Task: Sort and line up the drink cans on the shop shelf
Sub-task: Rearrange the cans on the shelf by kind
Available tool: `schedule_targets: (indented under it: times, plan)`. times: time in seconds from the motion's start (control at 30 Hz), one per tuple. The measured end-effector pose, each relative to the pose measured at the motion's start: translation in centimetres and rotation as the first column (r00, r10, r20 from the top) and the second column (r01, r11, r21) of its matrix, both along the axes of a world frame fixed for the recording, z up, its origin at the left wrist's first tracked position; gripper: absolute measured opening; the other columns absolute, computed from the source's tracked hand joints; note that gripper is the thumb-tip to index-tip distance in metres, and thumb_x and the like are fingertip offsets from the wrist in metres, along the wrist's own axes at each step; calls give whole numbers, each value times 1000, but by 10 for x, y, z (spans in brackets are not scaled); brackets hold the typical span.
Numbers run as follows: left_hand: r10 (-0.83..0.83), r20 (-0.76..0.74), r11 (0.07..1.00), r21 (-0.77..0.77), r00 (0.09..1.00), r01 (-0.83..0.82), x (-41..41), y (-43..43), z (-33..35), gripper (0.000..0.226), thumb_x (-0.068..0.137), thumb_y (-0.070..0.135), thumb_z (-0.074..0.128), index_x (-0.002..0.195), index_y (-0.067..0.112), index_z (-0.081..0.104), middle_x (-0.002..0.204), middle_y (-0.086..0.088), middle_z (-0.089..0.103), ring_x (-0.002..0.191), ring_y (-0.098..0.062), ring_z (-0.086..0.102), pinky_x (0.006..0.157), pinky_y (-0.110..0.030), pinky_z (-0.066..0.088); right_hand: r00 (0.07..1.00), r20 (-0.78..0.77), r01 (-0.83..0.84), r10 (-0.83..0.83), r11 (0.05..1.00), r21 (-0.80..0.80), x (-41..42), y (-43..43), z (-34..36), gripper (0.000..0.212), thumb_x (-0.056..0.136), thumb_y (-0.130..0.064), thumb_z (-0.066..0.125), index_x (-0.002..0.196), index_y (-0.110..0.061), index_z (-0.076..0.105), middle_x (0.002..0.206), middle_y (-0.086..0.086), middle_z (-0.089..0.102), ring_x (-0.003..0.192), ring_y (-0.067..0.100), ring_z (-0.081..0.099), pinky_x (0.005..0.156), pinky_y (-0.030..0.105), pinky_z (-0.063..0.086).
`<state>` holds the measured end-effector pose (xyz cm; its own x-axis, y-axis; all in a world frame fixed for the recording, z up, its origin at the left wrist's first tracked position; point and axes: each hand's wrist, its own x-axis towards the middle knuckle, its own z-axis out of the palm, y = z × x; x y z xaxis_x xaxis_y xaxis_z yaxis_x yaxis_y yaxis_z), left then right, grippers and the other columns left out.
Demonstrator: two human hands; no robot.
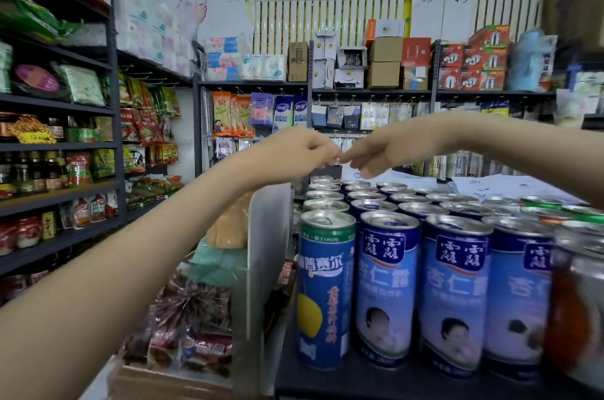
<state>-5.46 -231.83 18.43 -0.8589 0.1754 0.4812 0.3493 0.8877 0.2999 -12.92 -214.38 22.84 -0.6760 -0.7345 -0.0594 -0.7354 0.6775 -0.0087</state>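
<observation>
Several rows of tall drink cans stand on a dark shelf [330,381]. The front left can [325,288] is blue with a green rim and a lemon picture. Beside it stand blue-and-white cans [387,288] in rows running back. Green-rimmed cans [544,203] sit at the far right, and a blurred orange can [575,318] is at the right edge. Both hands hover above the far rows, touching no can. My left hand [294,151] has its fingers curled. My right hand [379,151] has loose fingers pointing left. Their fingertips meet.
A white divider panel [268,252] stands at the shelf's left end. Left of and below it lie wrapped snack packs [192,318]. Dark racks of bottles and snack bags [58,170] line the left aisle. Boxes and tissue packs [385,62] fill the back shelves.
</observation>
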Motion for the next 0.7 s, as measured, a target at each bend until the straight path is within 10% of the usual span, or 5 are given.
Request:
schedule_targets:
  times: [0.17, 0.3, 0.47, 0.57, 0.7]
  plan:
    - [-55, -84, 980, -194, 995, 38, 49, 37, -19, 36, 91, 56, 41, 105, 34, 67, 90, 11, 68, 82, -2, 62, 71, -16, 46, 998, -32, -62, 59, 994, -90, 41, 35, -14, 42, 93, -43, 48, 134, -33, 50, 131, -21, 53, 120, -1, 48, 109, 33, 33]
    - [-52, -121, 962, -274, 991, 17, 61, 48, -42, 43, 82, 67, 45, 97, 34, 66, 95, 14, 68, 87, -4, 62, 80, -33, 52, 997, -70, -28, 19, 992, -125, 72, 64, -33, 56, 77, -62, 45, 126, -36, 54, 119, -26, 57, 111, -7, 52, 96, 16, 38]
    - [69, -179, 942, -314, 982, -123, 62, 63, -48, 46, 82, 68, 44, 100, 28, 56, 82, 7, 65, 63, -6, 50, 72, -31, 43, 992, -113, 37, -62, 976, -214, 80, 89, -48, 72, 57, -83, 53, 111, -34, 57, 107, -15, 61, 102, 6, 57, 93, 31, 45]
    - [121, -144, 943, -292, 982, -160, 62, 72, -50, 49, 83, 67, 43, 108, 26, 53, 62, 9, 51, 75, -12, 49, 102, -40, 30, 998, -27, 51, -58, 976, -211, 82, 100, -53, 63, 58, -71, 65, 108, -35, 52, 113, -13, 54, 109, 8, 52, 95, 32, 43]
    - [145, -77, 970, -185, 986, -158, 59, 70, -47, 55, 79, 66, 52, 116, 27, 53, 95, 4, 65, 88, -10, 53, 76, -30, 37, 999, -49, 10, -17, 990, -138, 81, 106, -58, 57, 66, -54, 70, 116, -40, 46, 118, -17, 48, 112, 7, 48, 98, 32, 41]
